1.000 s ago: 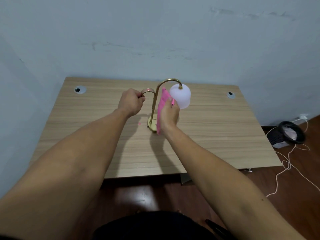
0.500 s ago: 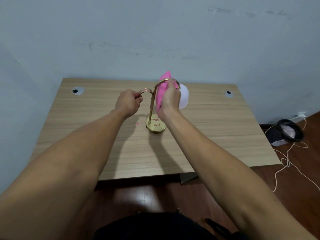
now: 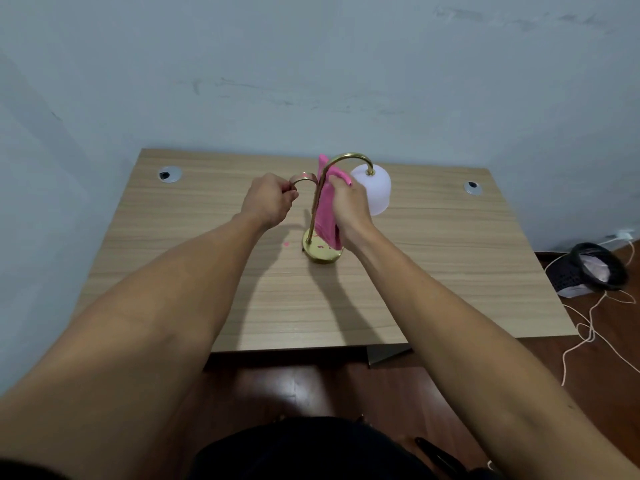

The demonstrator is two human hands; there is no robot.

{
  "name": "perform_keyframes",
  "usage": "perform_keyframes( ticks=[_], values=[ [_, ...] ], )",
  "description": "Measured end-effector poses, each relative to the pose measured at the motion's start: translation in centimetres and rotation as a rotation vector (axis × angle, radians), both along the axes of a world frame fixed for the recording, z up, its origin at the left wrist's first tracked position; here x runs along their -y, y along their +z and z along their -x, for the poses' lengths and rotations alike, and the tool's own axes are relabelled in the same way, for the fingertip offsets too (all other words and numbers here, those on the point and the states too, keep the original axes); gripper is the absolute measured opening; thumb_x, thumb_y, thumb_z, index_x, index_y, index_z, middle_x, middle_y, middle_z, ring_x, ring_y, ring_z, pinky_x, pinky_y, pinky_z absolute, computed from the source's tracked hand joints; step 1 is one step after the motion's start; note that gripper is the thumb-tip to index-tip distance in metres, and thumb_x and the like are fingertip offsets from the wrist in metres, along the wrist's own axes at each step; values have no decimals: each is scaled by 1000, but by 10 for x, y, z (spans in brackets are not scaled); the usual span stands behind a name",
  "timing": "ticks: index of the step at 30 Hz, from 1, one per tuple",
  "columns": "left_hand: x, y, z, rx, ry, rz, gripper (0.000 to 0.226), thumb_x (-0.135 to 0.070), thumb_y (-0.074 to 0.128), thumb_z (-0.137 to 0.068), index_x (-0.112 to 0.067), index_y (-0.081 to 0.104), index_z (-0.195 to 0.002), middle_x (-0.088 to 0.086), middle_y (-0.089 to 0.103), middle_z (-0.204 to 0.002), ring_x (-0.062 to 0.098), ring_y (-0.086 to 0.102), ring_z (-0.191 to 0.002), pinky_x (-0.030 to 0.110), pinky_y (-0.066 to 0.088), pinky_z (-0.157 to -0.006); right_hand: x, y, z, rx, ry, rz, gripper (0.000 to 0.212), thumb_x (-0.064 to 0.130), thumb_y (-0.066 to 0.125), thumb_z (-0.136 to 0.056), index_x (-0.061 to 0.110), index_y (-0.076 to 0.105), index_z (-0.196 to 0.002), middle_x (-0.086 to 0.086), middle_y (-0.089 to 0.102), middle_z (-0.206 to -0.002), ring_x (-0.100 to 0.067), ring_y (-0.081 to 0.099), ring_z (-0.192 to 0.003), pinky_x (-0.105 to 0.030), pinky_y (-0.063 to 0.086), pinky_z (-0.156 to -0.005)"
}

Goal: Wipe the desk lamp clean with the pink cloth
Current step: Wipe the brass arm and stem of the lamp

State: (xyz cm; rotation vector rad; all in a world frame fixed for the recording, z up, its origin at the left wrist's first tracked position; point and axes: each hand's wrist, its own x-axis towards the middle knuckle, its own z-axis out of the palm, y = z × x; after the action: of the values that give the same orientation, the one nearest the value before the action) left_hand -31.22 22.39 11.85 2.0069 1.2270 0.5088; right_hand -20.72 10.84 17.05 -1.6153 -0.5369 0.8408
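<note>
A desk lamp (image 3: 320, 209) is seen from above, standing upright near the middle of a wooden tabletop (image 3: 433, 271), somewhat toward the far edge that meets a pale blue wall. The lamp is made of a round brass base (image 3: 320, 252), a thin brass stem that rises and curves over to the right, and a white shade (image 3: 375, 192) hung from the end of the curve. A second, shorter brass arm (image 3: 304, 178) curls out to the left. That short arm is gripped by the left hand (image 3: 270, 200), closed in a fist around it, so the lamp is steadied. A pink cloth (image 3: 327, 216) is held bunched in the right hand (image 3: 349, 206), which is closed around it just right of the stem, with the cloth pressed against the stem and hanging down almost to the base. Small pink specks are visible on the base and on the tabletop beside it. The cloth is judged to be soft and limp, easily folded around thin tube. The lamp is judged to be light and top-heavy, with smooth, slippery metal and a shade that could crack or swing if knocked; it is best held by the stem or base, not the shade. Two cable holes are set near the far corners.
</note>
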Motion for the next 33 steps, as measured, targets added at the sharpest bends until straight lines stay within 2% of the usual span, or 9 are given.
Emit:
perform_keyframes(
  ticks=[4,10,12,16,20,23,25,29,33],
  values=[
    [1,-1,-1,-1,11,2,22,-22,64,-96,-7,76,-83,18,72,-78,29,62,-70,39,55,-74,-6,14,-13,-244,-232,-61,16,26,59,-83,22,73,-77,-5,74,-90,-33,69,-98,-47,55,-92],
    [-1,-3,0,17,27,9,24,-22,65,-96,-6,75,-82,22,73,-83,26,59,-69,44,58,-78,16,37,-22,-484,-540,-198,17,11,48,-98,9,63,-91,-6,64,-83,-27,65,-75,-29,51,-57],
    [-2,-4,0,19,23,21,24,-23,65,-96,-5,75,-82,23,73,-85,28,60,-70,45,58,-80,22,41,-17,-347,-627,-282,21,16,45,-103,9,65,-105,-3,64,-94,-21,66,-87,-26,51,-64],
    [-3,-4,1,41,22,53,22,-23,67,-95,-6,78,-86,20,76,-89,35,70,-85,44,58,-86,17,47,-10,94,-601,-389,24,19,40,-110,6,60,-115,8,63,-101,17,60,-80,-1,43,-66],
    [-2,-6,3,103,35,107,12,-19,72,-92,-10,80,-92,16,77,-89,22,67,-80,40,57,-90,-3,28,-1,529,-363,-240,46,38,33,-108,18,50,-146,0,61,-142,-11,58,-127,-30,45,-107],
    [-2,-12,6,149,40,158,12,-14,74,-91,-12,80,-101,5,74,-85,16,66,-84,33,55,-93,-17,4,2,852,-118,-79,49,33,33,-107,14,43,-151,-6,46,-157,-23,34,-149,-47,22,-125],
    [0,-14,8,166,38,174,14,-13,74,-91,-11,79,-104,2,71,-82,11,65,-79,23,53,-82,-21,-10,5,1086,5,18,57,27,39,-102,5,37,-154,-13,36,-162,-27,20,-155,-46,7,-129],
    [3,-15,9,208,18,219,14,-2,64,-92,-4,78,-93,0,62,-70,-7,50,-51,5,40,-52,-21,-36,17,1361,265,134,71,16,47,-92,-6,25,-156,-21,26,-165,-28,14,-157,-42,0,-129],
    [1,-16,12,178,11,171,19,-1,60,-88,-5,76,-77,-3,56,-75,3,49,-71,23,42,-65,-28,-41,34,1260,320,178,71,9,41,-94,-3,16,-159,-19,15,-168,-26,7,-158,-33,-6,-127]
  ],
)
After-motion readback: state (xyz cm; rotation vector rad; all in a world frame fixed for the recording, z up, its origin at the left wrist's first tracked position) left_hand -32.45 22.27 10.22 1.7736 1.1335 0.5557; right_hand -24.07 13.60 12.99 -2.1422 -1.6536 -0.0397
